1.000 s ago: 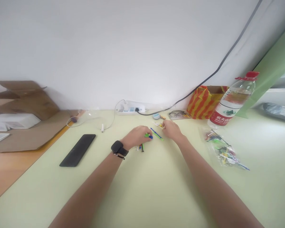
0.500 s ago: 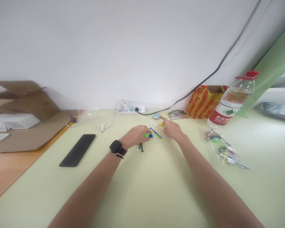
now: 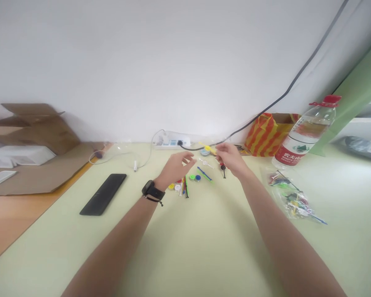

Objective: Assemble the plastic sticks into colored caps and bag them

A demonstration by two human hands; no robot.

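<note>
My right hand (image 3: 231,159) pinches a yellow plastic spinner arrow (image 3: 207,148) by one end, lifted over the back of the table. My left hand (image 3: 175,167) hovers empty, thumb and fingers apart. Below it lie a green disc (image 3: 192,177), a blue disc (image 3: 198,178), a yellow disc (image 3: 171,186) and a white disc (image 3: 177,187). Beside these sits a row of thin coloured arrows (image 3: 184,187). Between my hands are a blue arrow (image 3: 204,173) over a green one and a white arrow (image 3: 206,163). A black arrow (image 3: 223,168) lies under my right hand.
Bagged plastic parts (image 3: 297,202) lie at right, near a water bottle (image 3: 297,142) and a striped bag (image 3: 264,134). A black flat case (image 3: 103,194) rests at left, before a cardboard box (image 3: 49,128). A power strip (image 3: 173,141) and cable run along the wall.
My left hand has let go of the green and blue discs and risen slightly. My right hand has lifted the yellow arrow, uncovering the black one.
</note>
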